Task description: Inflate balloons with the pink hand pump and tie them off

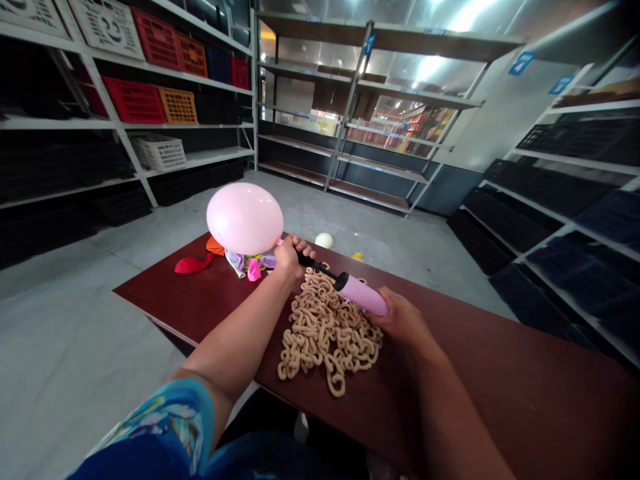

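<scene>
Dark red tabletop fills the near ground, bearing a heap of tan loops that lies beneath the pump. Fingers closed, the right hand grips the pink barrel of the pump; the left hand clasps its black end and the neck of an inflated pink balloon. Behind the left wrist lie limp balloons, a red one apart. Past the table's far edge sits a pale balloon; farther off, crates line left-hand shelves and metal racks stand behind.
</scene>
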The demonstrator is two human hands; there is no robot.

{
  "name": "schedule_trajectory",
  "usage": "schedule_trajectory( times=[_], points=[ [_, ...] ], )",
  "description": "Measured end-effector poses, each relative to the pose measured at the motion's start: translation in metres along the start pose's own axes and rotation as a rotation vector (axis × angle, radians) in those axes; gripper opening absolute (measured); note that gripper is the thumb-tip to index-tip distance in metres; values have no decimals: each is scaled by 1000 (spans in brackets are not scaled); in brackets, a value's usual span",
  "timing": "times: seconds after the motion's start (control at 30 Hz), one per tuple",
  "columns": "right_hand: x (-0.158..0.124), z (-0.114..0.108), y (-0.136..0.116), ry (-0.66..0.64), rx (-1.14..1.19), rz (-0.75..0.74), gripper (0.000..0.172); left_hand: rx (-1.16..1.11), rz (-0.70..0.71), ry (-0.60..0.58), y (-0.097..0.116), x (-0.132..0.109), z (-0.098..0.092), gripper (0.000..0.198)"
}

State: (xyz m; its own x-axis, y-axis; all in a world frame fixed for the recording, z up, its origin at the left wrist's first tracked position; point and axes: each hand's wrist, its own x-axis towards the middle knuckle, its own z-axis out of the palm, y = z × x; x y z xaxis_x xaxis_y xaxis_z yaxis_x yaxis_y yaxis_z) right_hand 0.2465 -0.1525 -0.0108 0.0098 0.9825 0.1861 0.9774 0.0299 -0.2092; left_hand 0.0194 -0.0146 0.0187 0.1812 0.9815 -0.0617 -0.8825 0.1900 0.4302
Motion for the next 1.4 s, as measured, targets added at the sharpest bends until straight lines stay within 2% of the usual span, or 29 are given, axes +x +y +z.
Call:
schedule_trajectory(
  times=[0.13, 0.23, 0.43, 0.53, 0.67, 0.8, 0.97, 1.13, 1.27, 1.4],
  points=[
    [-2, -3, 23, -30, -29, 6, 22, -6, 46, 25, 14, 8, -6, 18],
    [-5, -3, 27, -27, -50, 46, 21, -17, 60, 22, 13, 10, -9, 18],
    [-5, 0, -1, 45, -129, 24, 28, -39, -11, -1, -10, 1, -5, 19],
    [-4, 6, -16, 80, -148, 7, 32, -34, -64, -50, -21, -8, -2, 19],
    [-2, 13, -23, 85, -89, -8, 41, -10, -72, -97, -27, -12, 0, 19],
    [0, 13, -14, 44, -26, -12, 40, 16, -58, -36, -19, -7, -1, 18],
    [0, 3, 12, 5, -72, -14, 35, -21, 1, 60, 3, 6, -7, 18],
    [-4, -4, 28, -28, -59, 38, 29, -49, 73, 51, 13, 12, -13, 18],
    [-6, -1, 20, -4, -55, 33, 27, -40, 73, -6, 4, 9, -12, 19],
    [-4, 5, 1, 48, -84, -1, 32, -18, 4, -55, -12, -1, -7, 20]
  ],
)
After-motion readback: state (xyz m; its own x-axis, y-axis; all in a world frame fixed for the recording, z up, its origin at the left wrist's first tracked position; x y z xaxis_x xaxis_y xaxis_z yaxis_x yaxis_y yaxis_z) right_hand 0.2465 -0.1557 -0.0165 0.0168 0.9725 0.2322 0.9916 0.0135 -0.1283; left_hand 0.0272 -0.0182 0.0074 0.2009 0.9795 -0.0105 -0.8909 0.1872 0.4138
